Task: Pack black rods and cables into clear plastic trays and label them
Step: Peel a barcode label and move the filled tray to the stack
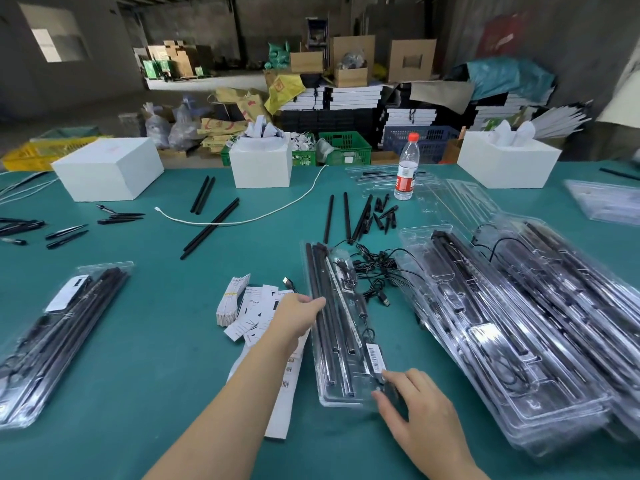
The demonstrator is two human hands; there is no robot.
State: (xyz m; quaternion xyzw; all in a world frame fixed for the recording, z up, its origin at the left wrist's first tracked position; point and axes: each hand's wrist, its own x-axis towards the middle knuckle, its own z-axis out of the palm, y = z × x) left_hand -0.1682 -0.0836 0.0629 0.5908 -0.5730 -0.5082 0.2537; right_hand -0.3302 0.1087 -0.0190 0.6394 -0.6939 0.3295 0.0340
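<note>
Clear plastic tray (pixel 341 344) holding long black rods (pixel 323 306) and a coiled black cable (pixel 348 277), lying on the teal bench (pixel 166 341) with its long axis running away from the person, the far end tilted slightly leftward. A white barcode label (pixel 375 356) sits on the tray's near right part. Left hand (pixel 294 318) meets the tray's left edge about midway along; fingers extended, tips resting on the rim, nothing enclosed. Right hand (pixel 412 403) lies over the tray's near right corner, just nearer than the label; fingers bent down onto the plastic, whether they pinch anything cannot be told. Both forearms reach forward from the near bench edge, one to each side of the tray. Loose white paper labels (pixel 249 308) lie just left of the tray; stacked clear trays (pixel 519 323) lie to its right. The likely step is pressing the label flat or closing the tray; the right hand is the nearer to the label
</note>
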